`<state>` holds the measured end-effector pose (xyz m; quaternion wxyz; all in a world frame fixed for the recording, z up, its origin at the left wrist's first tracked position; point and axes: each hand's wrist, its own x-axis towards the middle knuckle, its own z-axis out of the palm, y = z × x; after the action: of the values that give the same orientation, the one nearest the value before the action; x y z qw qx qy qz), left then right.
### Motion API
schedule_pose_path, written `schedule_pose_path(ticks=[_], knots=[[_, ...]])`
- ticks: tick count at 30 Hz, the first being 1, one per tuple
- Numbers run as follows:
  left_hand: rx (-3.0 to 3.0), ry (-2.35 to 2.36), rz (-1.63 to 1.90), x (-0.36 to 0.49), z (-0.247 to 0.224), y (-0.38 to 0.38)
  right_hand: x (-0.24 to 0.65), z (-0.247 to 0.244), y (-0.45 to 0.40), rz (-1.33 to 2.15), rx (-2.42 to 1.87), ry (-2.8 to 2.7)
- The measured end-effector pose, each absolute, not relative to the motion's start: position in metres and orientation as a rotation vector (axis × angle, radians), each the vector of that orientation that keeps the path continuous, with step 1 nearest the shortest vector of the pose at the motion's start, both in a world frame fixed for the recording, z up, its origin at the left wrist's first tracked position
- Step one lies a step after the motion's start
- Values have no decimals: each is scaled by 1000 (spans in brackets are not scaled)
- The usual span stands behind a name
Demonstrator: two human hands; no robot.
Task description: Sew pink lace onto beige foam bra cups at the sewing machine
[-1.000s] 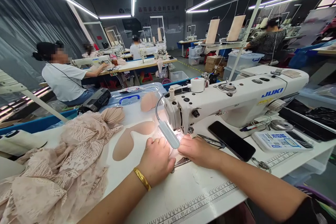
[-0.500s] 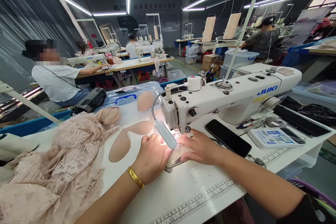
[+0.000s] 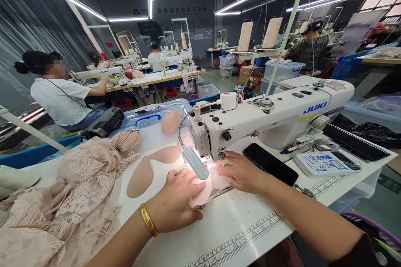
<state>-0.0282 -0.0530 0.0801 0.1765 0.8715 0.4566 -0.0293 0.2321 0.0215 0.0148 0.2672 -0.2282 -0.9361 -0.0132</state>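
Observation:
My left hand [image 3: 177, 198], with a gold bangle and a ring, has its fingers over a pale pink fabric cup [image 3: 204, 194], the thumb below its edge. Beside it my right hand [image 3: 244, 172] has its fingertips closed on sheer pink fabric [image 3: 219, 178] near the needle area of the white sewing machine [image 3: 266, 121]. A grey gooseneck lamp [image 3: 196, 162] shines on the cup and hides part of the left fingers and the stitching spot. Joined beige cup pieces [image 3: 140, 177] lie flat left of my left hand.
Pale lace fabric [image 3: 69, 192] is heaped on the left. A black phone [image 3: 271, 164] and a white-and-blue box [image 3: 326, 162] lie at right. Behind stand a plastic bin lid [image 3: 147, 121] and thread cones [image 3: 245, 36]. A co-worker in white [image 3: 59, 96] sits at far left.
My left hand has shifted left and its thumb has spread away, exposing the pink cup. My right fingers have drawn together near the needle area. The view has shifted slightly.

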Motion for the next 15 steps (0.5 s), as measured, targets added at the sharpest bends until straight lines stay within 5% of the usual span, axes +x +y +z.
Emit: schedule_pose_path(ticks=[10, 15], knots=[[2628, 1180, 101, -20, 66, -48, 255, 46, 25, 783, -625, -2475], [2721, 1176, 200, -26, 56, -40, 233, 27, 21, 544, -649, -2550]])
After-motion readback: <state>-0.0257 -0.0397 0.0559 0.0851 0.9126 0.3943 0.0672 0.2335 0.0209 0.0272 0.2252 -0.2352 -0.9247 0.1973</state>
